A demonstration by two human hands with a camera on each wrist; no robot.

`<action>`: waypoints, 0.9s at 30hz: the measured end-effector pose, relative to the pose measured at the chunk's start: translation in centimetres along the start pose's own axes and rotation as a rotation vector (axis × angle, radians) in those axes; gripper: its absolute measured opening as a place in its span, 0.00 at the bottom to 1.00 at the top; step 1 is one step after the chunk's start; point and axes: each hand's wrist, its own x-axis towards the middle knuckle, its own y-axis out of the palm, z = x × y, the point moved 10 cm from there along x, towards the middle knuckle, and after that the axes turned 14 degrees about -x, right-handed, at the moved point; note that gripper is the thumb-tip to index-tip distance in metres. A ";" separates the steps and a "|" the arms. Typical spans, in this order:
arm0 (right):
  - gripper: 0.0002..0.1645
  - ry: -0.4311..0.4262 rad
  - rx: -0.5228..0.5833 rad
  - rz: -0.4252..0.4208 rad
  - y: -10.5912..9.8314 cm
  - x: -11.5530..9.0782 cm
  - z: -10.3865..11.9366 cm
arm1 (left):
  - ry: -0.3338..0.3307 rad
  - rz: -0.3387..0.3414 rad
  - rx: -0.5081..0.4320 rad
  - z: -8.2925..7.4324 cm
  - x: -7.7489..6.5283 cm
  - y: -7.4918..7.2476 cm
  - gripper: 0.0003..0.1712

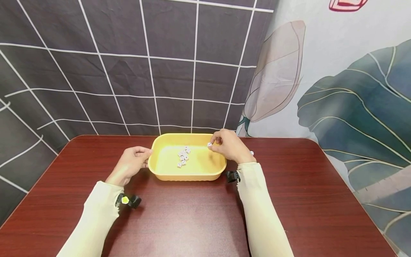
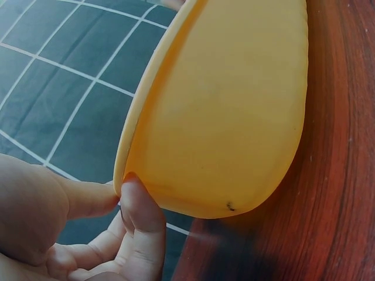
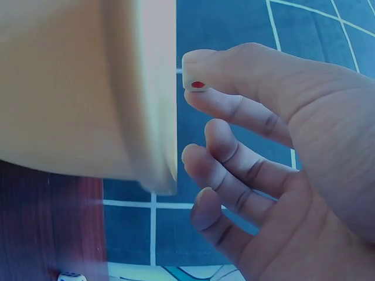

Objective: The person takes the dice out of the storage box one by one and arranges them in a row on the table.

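Note:
A yellow plastic basin (image 1: 186, 176) stands near the far edge of the table, with a loose cluster of white dice (image 1: 182, 157) on its floor. At its left end, my left hand (image 1: 131, 162) pinches the rim between thumb and forefinger; the left wrist view shows the outer wall (image 2: 222, 105) close up. Over the basin's right side, my right hand (image 1: 229, 145) holds a single die (image 1: 209, 144) between thumb and index finger. A red pip shows on that die (image 3: 196, 84) in the right wrist view, where the other fingers are loosely bent.
Another die (image 1: 252, 152) lies on the table just right of my right wrist, partly hidden by it. The reddish-brown wooden table (image 1: 179, 214) ends behind the basin at a dark gridded cloth (image 1: 173, 78). A leaf-patterned curtain (image 1: 350, 100) hangs at the right.

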 end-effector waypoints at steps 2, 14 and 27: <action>0.04 0.006 0.005 -0.001 -0.2 -0.1 -0.3 | -0.002 -0.001 -0.002 0.0 0.0 0.0 0.20; 0.05 0.059 0.017 -0.005 -1.1 -1.0 -2.8 | -0.002 -0.001 -0.013 0.0 -0.2 0.0 0.21; 0.07 0.120 0.071 -0.016 -1.8 -1.9 -5.8 | -0.006 0.002 -0.031 0.1 0.0 0.2 0.21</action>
